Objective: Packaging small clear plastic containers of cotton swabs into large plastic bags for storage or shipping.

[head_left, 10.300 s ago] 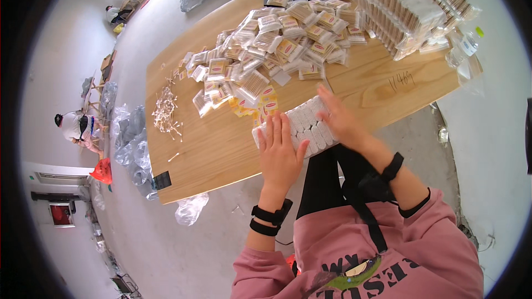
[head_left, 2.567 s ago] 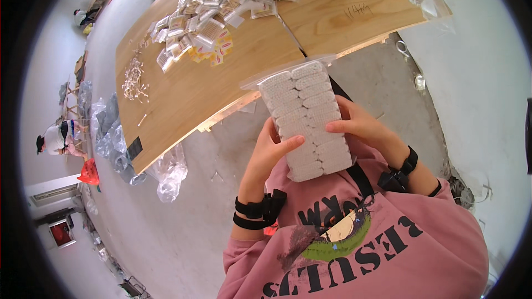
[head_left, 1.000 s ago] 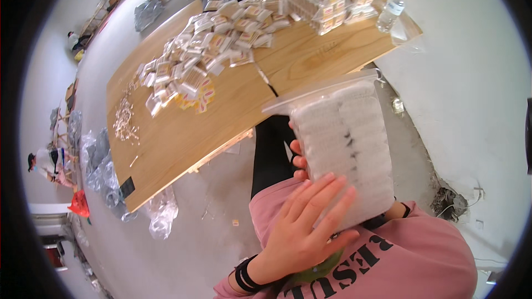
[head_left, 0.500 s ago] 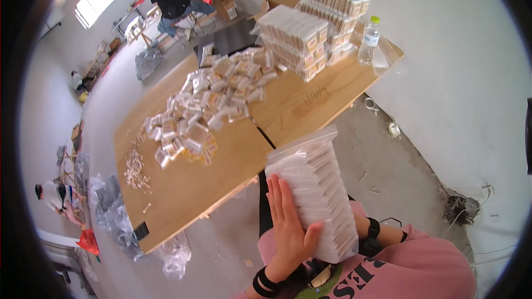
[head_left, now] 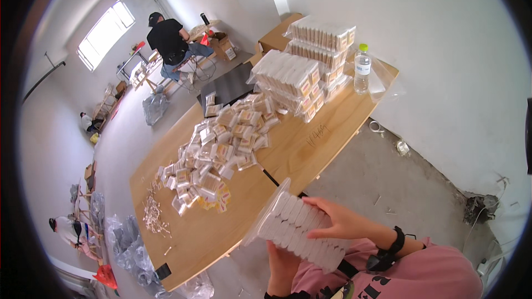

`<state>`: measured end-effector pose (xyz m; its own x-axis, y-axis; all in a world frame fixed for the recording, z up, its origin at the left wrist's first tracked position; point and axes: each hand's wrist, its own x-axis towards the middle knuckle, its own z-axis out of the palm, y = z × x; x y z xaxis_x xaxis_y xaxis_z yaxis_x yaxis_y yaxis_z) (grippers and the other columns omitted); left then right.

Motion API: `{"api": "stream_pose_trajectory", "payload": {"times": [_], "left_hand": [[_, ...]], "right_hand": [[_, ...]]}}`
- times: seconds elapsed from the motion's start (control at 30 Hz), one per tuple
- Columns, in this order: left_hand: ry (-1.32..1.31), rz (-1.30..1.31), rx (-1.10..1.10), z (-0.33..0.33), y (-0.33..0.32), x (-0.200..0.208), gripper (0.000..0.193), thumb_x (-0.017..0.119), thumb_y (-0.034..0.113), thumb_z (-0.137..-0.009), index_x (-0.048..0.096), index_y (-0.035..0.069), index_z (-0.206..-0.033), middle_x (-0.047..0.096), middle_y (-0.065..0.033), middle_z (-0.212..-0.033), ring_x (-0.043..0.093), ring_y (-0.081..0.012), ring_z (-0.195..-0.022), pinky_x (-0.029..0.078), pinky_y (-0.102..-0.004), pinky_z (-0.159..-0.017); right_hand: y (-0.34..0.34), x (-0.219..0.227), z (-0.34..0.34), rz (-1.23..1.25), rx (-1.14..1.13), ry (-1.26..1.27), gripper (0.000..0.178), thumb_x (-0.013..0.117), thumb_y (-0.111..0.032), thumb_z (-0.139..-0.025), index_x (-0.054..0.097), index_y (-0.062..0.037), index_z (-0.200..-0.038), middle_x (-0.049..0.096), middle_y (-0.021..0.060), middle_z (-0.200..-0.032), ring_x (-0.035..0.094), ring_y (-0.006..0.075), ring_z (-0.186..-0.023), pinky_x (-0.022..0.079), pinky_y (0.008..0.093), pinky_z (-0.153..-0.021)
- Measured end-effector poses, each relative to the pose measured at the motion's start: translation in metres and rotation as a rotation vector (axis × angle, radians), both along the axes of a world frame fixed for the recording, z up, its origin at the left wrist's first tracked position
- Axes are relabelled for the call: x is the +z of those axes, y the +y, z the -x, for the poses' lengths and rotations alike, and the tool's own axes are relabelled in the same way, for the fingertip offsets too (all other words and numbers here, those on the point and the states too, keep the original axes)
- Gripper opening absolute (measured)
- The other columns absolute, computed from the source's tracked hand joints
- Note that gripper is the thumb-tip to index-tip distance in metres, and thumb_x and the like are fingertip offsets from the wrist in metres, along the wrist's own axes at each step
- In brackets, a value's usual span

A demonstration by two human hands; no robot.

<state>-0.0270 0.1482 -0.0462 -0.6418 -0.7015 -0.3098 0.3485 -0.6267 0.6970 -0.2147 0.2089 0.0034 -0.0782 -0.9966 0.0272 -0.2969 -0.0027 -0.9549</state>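
Observation:
A clear plastic bag (head_left: 299, 227) packed with rows of small white packets is tilted over my lap, close to the table's near edge. My left hand (head_left: 282, 266) supports it from the lower left, its fingers partly hidden behind the bag. Over its right side lies my right hand (head_left: 346, 222), thumb and fingers spread apart and gripping it. On the table, a loose heap of small clear packets (head_left: 221, 141) with pale contents lies beyond the bag. Loose cotton swabs (head_left: 154, 216) are scattered to the left of that heap.
Stacked full bags (head_left: 288, 80) stand at the wooden table's (head_left: 299, 144) far right, beside a water bottle (head_left: 362, 72) with a green cap. Behind the heap is a black flat panel (head_left: 227, 86). A person (head_left: 169, 44) sits farther back. Crumpled plastic (head_left: 130, 243) lies on the floor at left.
The bag has tipped over to the left and lower. My right hand has come from behind it onto its right side; my left hand has moved from its front face to beneath it. The view has shifted.

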Motion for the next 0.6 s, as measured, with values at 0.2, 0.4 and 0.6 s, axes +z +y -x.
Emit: {"api": "stream_pose_trajectory", "payload": {"times": [0.2, 0.4, 0.6], "left_hand": [[0.207, -0.344, 0.143, 0.003, -0.007, -0.008, 0.071, 0.041, 0.063, -0.085, 0.038, 0.012, -0.135, 0.042, -0.0074, -0.137, 0.040, -0.0297, -0.124, 0.030, -0.0475, -0.103], [0.215, -0.351, 0.061, 0.019, -0.022, -0.004, 0.069, 0.040, 0.062, -0.085, 0.039, 0.014, -0.135, 0.043, -0.0053, -0.136, 0.038, -0.0291, -0.126, 0.028, -0.0492, -0.104], [0.233, -0.048, 0.039, 0.042, -0.021, 0.011, 0.060, 0.047, 0.049, -0.087, 0.038, 0.013, -0.135, 0.042, -0.0053, -0.137, 0.035, -0.0263, -0.128, 0.026, -0.0461, -0.105]], "right_hand": [[0.038, -0.037, 0.024, -0.209, -0.005, -0.673, 0.079, 0.066, -0.035, -0.081, 0.024, -0.0052, -0.140, 0.035, 0.0145, -0.139, 0.037, 0.0250, -0.127, 0.032, 0.0388, -0.102], [0.076, -0.068, -0.015, -0.100, -0.156, -1.484, 0.075, 0.062, -0.033, -0.083, 0.023, -0.0056, -0.140, 0.033, 0.0133, -0.141, 0.033, 0.0247, -0.130, 0.032, 0.0387, -0.103], [0.027, -0.019, -0.031, 0.009, -0.260, -1.530, 0.076, 0.068, -0.033, -0.076, 0.030, -0.0041, -0.136, 0.040, 0.0123, -0.137, 0.041, 0.0281, -0.124, 0.033, 0.0422, -0.103]]}}
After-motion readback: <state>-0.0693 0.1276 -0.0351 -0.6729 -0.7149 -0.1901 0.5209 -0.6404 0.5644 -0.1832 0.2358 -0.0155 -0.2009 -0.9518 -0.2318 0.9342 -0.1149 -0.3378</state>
